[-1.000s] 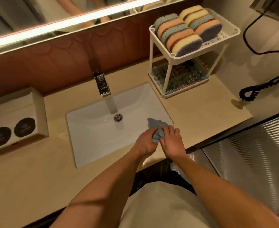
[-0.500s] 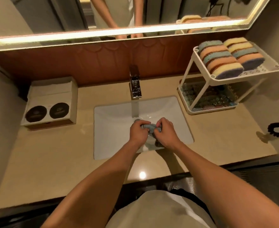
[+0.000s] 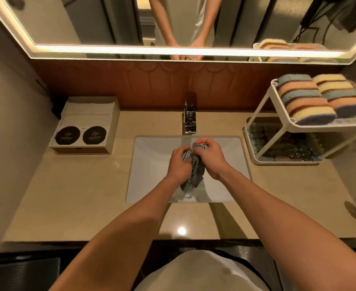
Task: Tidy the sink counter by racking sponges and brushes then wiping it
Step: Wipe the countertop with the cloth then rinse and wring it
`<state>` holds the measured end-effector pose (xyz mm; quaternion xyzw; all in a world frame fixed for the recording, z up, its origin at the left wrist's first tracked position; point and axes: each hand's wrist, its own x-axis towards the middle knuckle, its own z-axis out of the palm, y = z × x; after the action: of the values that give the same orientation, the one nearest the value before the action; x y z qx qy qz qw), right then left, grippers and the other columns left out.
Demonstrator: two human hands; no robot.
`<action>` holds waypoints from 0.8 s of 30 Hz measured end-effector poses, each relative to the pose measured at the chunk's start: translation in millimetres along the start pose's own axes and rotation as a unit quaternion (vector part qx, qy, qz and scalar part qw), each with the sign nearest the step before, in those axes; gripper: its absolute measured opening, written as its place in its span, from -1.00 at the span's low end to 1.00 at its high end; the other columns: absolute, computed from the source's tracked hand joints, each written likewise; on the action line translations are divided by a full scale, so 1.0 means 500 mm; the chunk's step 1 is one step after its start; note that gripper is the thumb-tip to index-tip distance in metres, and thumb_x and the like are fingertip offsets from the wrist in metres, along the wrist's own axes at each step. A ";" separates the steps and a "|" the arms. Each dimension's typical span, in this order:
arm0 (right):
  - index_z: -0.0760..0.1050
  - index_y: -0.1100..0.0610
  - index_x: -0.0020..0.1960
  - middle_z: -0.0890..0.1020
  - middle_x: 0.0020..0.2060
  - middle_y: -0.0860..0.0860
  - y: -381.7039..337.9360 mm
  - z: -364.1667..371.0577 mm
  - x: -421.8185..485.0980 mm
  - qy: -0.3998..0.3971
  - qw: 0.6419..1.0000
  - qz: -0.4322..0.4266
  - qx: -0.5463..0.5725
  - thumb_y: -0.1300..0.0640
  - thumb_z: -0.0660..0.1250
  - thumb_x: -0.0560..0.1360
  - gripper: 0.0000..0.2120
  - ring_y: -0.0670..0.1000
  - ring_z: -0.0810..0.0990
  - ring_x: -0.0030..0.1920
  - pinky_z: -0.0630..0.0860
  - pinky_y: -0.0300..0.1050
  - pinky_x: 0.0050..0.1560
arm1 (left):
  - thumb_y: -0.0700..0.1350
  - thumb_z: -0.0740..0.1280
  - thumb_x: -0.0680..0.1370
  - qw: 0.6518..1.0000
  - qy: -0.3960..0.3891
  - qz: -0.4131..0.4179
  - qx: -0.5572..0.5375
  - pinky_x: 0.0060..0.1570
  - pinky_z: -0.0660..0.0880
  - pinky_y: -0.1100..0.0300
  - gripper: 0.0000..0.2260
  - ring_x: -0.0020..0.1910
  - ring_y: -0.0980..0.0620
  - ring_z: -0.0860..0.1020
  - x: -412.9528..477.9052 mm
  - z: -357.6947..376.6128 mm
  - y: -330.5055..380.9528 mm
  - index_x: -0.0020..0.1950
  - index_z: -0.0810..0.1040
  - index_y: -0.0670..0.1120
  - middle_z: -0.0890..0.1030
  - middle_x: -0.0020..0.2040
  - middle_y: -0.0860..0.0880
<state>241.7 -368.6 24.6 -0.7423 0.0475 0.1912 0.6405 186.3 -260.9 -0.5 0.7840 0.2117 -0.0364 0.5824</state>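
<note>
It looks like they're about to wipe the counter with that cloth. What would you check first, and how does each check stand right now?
1. Cloth firmly held: ok. The left hand and right hand both grip it.
2. Cloth over the sink, so drips land in the basin: ok.
3. Sponges on the rack: ok. They sit in rows on its top shelf.
4. Brushes racked: cannot tell. What lies on the lower shelf is too blurred to make out.
5. Faucet turned off: cannot tell. No clear stream shows.
6. Cloth wrung out enough to wipe with: cannot tell.
</note>
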 end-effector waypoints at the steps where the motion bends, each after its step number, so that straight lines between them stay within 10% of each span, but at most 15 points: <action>1: 0.53 0.08 0.05 0.63 -0.03 0.18 -0.007 -0.002 0.005 -0.003 0.999 0.019 0.032 0.32 0.35 0.52 -0.81 0.12 0.66 -0.13 0.62 0.01 -0.12 | -0.24 0.24 0.59 1.000 -0.003 -0.003 -0.020 0.38 0.44 0.04 -0.62 0.32 0.01 0.47 0.001 0.000 0.005 0.41 0.48 -0.02 0.45 0.37 -0.05; 7: 0.50 0.12 0.09 0.57 -0.13 0.14 -0.051 -0.013 0.026 -0.043 0.965 0.096 0.240 0.28 0.30 0.61 -0.89 0.05 0.57 -0.17 0.55 -0.02 -0.09 | -0.17 0.17 0.56 0.995 0.031 -0.001 -0.093 0.27 0.51 0.04 -0.63 0.29 0.00 0.50 -0.013 -0.009 0.011 0.29 0.58 0.09 0.55 0.29 0.01; 17: 0.48 0.13 0.07 0.60 -0.21 0.06 -0.119 -0.039 0.044 -0.161 0.922 0.100 0.338 0.30 0.26 0.63 -0.90 -0.05 0.61 -0.31 0.56 -0.18 -0.25 | 0.05 0.41 0.35 0.996 -0.033 0.013 0.082 0.24 0.52 -0.17 -0.36 0.22 -0.06 0.56 0.051 0.031 -0.012 0.39 0.31 0.34 0.58 0.20 0.13; 24: 0.51 0.12 0.12 0.62 -0.01 0.12 -0.124 -0.080 0.064 -0.185 0.916 0.090 0.345 0.26 0.29 0.62 -0.88 0.06 0.61 -0.06 0.54 -0.03 0.11 | 0.11 0.57 0.35 0.991 -0.093 0.012 0.094 0.43 0.32 0.02 -0.02 0.41 0.02 0.26 0.014 0.052 0.072 0.56 -0.02 0.24 0.19 0.44 0.08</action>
<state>299.8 -390.7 75.6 -0.4193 0.0580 0.3541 0.8339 211.2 -291.5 21.4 0.8312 0.1431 -0.1218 0.5233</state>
